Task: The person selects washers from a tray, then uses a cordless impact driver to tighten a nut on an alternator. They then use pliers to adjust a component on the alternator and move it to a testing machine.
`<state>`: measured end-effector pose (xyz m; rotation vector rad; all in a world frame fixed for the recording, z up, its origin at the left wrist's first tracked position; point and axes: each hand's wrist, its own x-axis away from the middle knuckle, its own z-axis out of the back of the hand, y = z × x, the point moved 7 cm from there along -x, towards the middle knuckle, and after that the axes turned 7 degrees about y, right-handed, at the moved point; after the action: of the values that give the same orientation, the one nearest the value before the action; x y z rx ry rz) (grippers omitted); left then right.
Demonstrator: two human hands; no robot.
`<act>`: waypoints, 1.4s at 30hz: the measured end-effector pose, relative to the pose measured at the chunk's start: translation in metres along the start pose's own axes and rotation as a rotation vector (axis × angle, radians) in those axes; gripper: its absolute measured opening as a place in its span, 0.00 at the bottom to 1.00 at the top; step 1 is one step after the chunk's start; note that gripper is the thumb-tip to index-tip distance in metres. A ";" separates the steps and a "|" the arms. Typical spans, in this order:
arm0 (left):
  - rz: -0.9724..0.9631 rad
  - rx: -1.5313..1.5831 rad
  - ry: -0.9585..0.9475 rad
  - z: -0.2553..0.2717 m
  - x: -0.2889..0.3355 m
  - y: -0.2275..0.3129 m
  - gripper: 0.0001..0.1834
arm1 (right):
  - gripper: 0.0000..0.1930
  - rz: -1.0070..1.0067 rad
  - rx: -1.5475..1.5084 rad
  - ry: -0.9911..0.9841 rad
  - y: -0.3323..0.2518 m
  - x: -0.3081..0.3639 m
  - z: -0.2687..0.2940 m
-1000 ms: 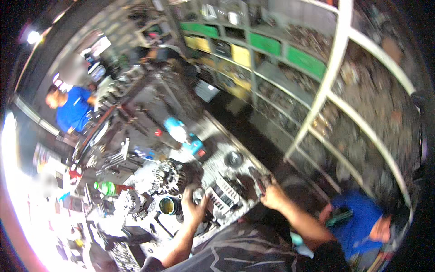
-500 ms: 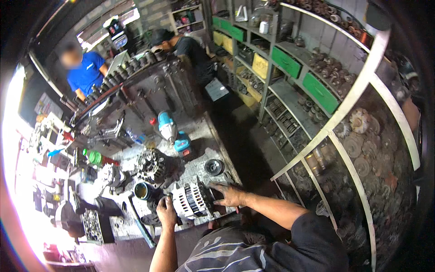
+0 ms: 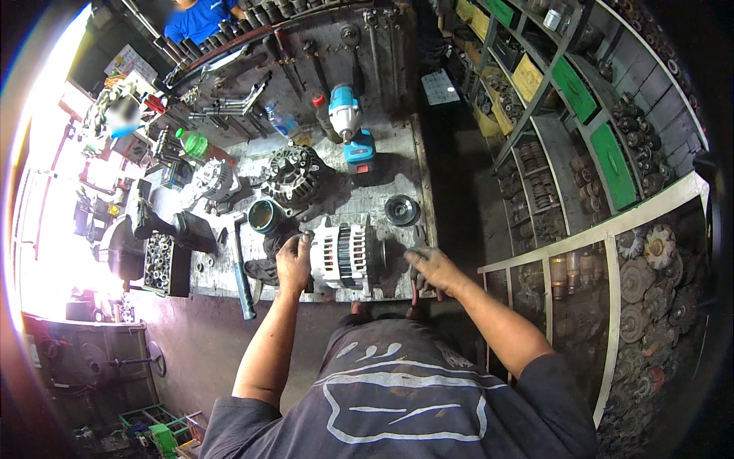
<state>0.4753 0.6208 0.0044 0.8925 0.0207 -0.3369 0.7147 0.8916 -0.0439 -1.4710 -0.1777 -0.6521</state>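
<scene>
A silver alternator [image 3: 342, 254] lies on its side at the workbench's front edge. My left hand [image 3: 293, 265] is closed against its left end, thumb on top. Right of its shaft end, my right hand [image 3: 433, 269] is apart from the alternator, fingers stretched out and nothing visible in them. Beneath and beside that hand are red-handled pliers [image 3: 415, 289]; whether I touch them I cannot tell. A black pulley [image 3: 402, 210] lies flat behind the right hand. Left of the alternator are a dark rag [image 3: 262, 269], a round tin [image 3: 265, 216] and a blue-handled hammer [image 3: 243, 269].
A teal cordless impact wrench [image 3: 348, 126] stands farther back beside an opened alternator housing [image 3: 292, 173]. A green bottle [image 3: 195, 144] and a box of sockets [image 3: 162, 264] are leftward. Shelving with green drawers [image 3: 573, 88] and a pale metal frame [image 3: 581, 249] flank my right.
My right hand has drawn away rightward from the alternator's shaft end. My left hand stays at its left end. The view has swung downward and turned, showing more of my shirt.
</scene>
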 end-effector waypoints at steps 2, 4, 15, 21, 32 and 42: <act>0.002 0.013 0.002 0.000 0.000 0.002 0.25 | 0.41 0.354 0.320 0.163 -0.023 0.004 -0.003; 0.012 0.017 -0.012 0.000 0.000 0.003 0.24 | 0.44 0.337 0.295 0.181 -0.025 0.002 -0.014; -0.001 0.003 -0.006 -0.001 0.001 0.000 0.24 | 0.37 0.322 0.288 0.305 -0.045 -0.011 -0.044; 0.001 -0.009 -0.082 -0.003 -0.003 -0.011 0.26 | 0.38 0.317 0.327 0.373 -0.035 0.004 -0.037; -0.424 0.230 -0.552 -0.016 -0.069 0.079 0.26 | 0.48 -0.192 0.584 0.807 0.019 0.060 -0.043; -0.777 -0.232 -1.572 -0.170 -0.044 0.167 0.38 | 0.40 -0.299 0.112 0.959 0.055 0.150 -0.107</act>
<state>0.5034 0.8598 0.0314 0.1585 -1.0422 -1.6487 0.8359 0.7424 -0.0304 -0.8988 0.3141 -1.4904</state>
